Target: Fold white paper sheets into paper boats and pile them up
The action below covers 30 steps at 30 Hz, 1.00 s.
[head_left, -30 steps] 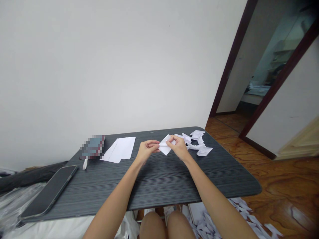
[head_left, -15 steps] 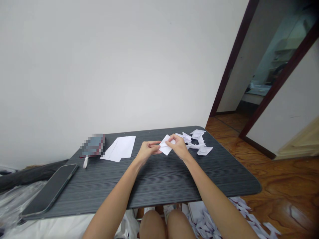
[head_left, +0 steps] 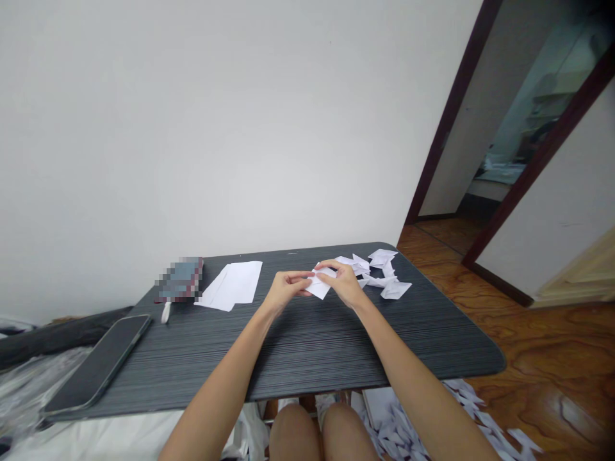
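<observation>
A small folded piece of white paper (head_left: 319,289) is held between both hands above the dark table. My left hand (head_left: 284,289) pinches its left side between thumb and fingers. From the right, my right hand (head_left: 342,280) grips the same paper, its fingers curled over the upper edge and its thumb on the face. The two thumbs lie close together near the paper's middle, hiding part of it. Just right of my right hand lie several folded white paper pieces (head_left: 395,291). White paper sheets (head_left: 235,285) lie flat to the left of my left hand.
A phone (head_left: 98,365) lies at the table's left edge. Behind it sits a blurred-out item (head_left: 180,280) with a white strap (head_left: 166,312). Many folded papers (head_left: 401,429) are heaped below the dark table (head_left: 307,368). A wall stands behind, with a doorway at right.
My right hand's fingers have moved to the left over the paper's upper edge, and its thumb now lies nearer my left thumb. My left hand has barely moved.
</observation>
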### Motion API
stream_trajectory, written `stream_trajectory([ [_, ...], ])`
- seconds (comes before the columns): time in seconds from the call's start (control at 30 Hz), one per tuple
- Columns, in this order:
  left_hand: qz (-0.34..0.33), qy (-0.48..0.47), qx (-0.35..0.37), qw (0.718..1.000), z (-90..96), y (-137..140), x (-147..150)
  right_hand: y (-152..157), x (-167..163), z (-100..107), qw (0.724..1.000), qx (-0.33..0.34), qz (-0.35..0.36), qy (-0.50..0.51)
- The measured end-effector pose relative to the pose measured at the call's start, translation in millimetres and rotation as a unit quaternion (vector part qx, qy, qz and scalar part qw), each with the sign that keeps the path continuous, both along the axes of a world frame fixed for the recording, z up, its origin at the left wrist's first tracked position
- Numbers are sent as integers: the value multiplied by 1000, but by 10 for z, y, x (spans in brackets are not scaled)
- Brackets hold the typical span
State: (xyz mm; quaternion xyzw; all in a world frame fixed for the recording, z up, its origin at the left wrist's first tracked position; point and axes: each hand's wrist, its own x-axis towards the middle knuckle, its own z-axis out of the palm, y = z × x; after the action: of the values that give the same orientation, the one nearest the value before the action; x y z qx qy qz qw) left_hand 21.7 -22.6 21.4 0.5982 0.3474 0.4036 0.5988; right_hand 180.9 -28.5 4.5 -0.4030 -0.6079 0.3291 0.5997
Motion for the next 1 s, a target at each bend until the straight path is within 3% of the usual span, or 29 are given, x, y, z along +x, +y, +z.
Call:
stream_trajectory([
  [0.13,-13,-2,-15,1000,-15,4,-4,-4,1,7,1000,-3,7,15],
  [0.33,-5,-2,-20,1000,27,24,-52,-13,79,23,984,-125,101,77],
  [0.47,-33,80,96,992,67,-5,-90,-9,98,23,973,-157,108,131],
  [0.57,-17,161,252,954,72,-29,-108,-4,84,7,962,-187,128,150],
  [0.67,12,242,354,903,56,-22,-115,-16,73,6,964,-209,127,103],
  [0.77,5,279,381,882,42,-5,-116,-52,79,41,987,-146,63,-10],
  [0.87,-4,272,370,888,36,-7,-113,-91,82,79,988,-62,76,-120],
  [1.0,-10,244,309,919,32,-22,-104,-108,61,72,977,-88,130,-143],
])
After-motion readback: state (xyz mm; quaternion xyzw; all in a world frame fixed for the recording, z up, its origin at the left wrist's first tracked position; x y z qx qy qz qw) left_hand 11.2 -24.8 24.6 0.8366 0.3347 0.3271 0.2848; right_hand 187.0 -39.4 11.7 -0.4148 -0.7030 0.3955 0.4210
